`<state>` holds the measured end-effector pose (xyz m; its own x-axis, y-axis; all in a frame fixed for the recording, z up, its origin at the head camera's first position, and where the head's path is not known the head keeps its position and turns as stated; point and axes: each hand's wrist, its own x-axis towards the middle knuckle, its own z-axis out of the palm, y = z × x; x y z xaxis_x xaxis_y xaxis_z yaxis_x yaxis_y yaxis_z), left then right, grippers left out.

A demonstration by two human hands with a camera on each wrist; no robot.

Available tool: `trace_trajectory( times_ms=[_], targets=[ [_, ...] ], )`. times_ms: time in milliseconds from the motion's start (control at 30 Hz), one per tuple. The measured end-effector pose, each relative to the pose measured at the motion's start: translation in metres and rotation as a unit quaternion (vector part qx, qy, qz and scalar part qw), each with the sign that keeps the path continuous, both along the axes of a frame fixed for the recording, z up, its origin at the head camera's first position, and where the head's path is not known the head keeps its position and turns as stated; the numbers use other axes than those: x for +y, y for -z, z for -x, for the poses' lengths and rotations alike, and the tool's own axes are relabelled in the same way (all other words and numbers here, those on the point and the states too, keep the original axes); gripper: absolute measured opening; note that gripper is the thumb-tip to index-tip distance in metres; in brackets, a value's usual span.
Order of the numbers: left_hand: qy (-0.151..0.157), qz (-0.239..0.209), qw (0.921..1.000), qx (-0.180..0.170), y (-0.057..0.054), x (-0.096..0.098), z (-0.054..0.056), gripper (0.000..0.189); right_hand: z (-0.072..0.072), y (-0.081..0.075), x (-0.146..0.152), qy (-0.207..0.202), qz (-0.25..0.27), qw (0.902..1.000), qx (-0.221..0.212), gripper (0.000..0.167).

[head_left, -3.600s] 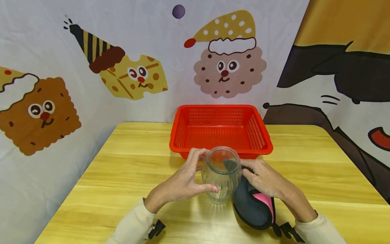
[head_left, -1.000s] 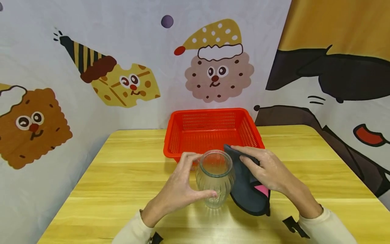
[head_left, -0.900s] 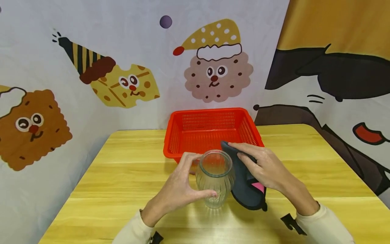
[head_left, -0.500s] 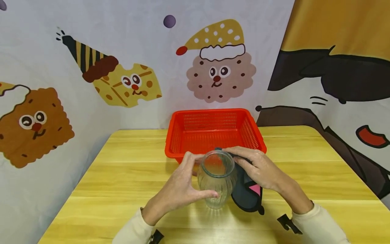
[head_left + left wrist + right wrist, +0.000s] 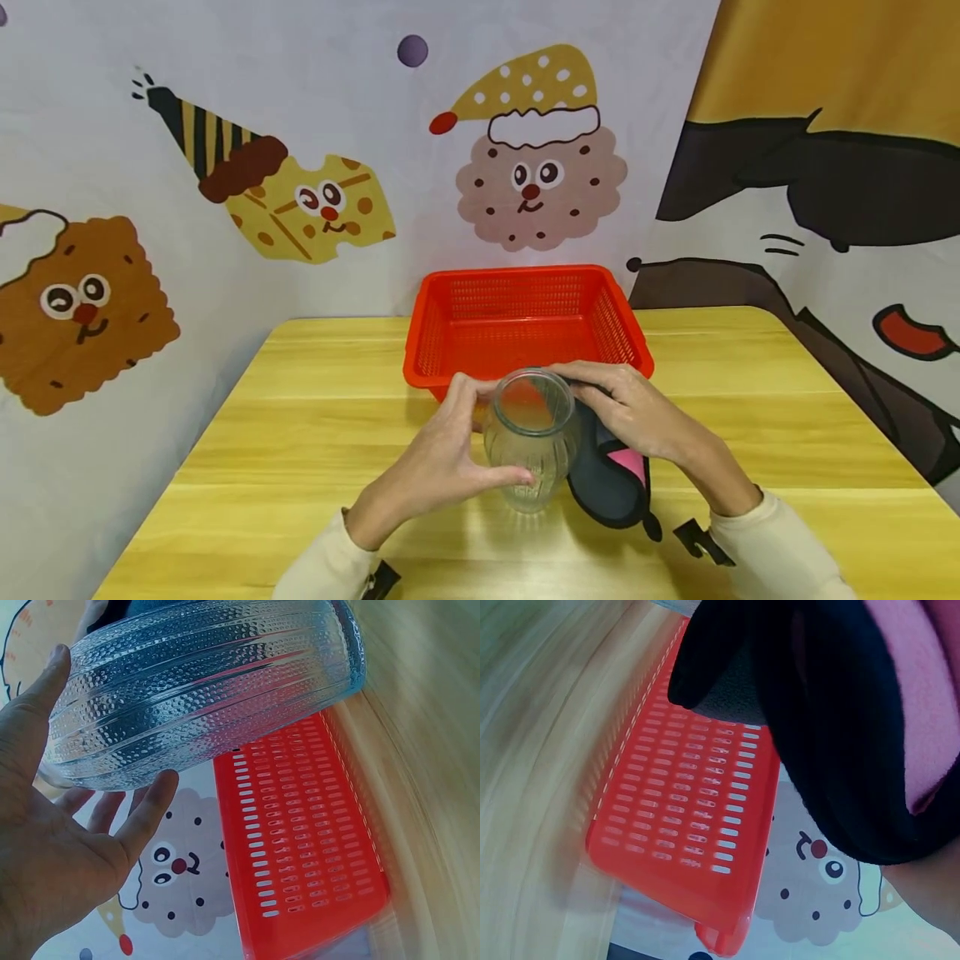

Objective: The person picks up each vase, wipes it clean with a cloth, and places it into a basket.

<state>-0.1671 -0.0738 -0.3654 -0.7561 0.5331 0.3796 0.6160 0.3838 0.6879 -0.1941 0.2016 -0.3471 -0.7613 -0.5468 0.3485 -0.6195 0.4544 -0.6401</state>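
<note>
In the head view, my left hand (image 5: 438, 467) curls round a clear ribbed glass jar (image 5: 528, 458), thumb across its near side, fingertips behind it. The jar stands upright with its mouth uncovered. Immediately to its right, my right hand (image 5: 637, 408) pinches the upper end of a dark grey padded fabric piece (image 5: 607, 492) with black edging and pink lining. That upper end shows through the jar's glass. In the left wrist view, the jar (image 5: 202, 697) lies across the top beside my spread thumb and fingers. The right wrist view shows the pink lining (image 5: 919, 697) up close.
A red perforated plastic basket (image 5: 517, 342) sits just beyond both hands on the light wooden table (image 5: 330, 433). Behind the table hangs a backdrop (image 5: 337, 67) with cartoon biscuits and cheese. Black clips (image 5: 701, 537) are at the sleeve cuffs.
My right hand lifted the fabric piece's upper end above the jar's right side, then brought it down and left behind the jar's rim. My left hand keeps its hold on the jar.
</note>
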Motion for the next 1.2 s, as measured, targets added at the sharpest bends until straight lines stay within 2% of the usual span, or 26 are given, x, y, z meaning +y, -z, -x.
trace_trajectory(
  times_ms=[233,600,867,1200],
  targets=[
    [-0.004,0.013,0.9999,0.003,-0.001,-0.004,-0.001,0.087,0.002,0.002,-0.005,0.007,0.0,0.9999,-0.008,0.037],
    [-0.001,0.004,1.0,-0.002,-0.001,-0.004,-0.003,0.085,0.003,0.007,-0.006,0.009,0.013,0.9997,-0.017,0.037],
    [0.012,-0.002,0.9999,-0.012,0.001,-0.003,-0.003,0.087,0.001,0.007,-0.006,0.023,-0.009,0.9995,-0.022,0.036],
    [0.004,0.001,1.0,-0.008,0.0,-0.003,-0.002,0.087,0.001,0.012,-0.005,0.019,-0.008,0.9993,-0.032,0.04]
  ],
)
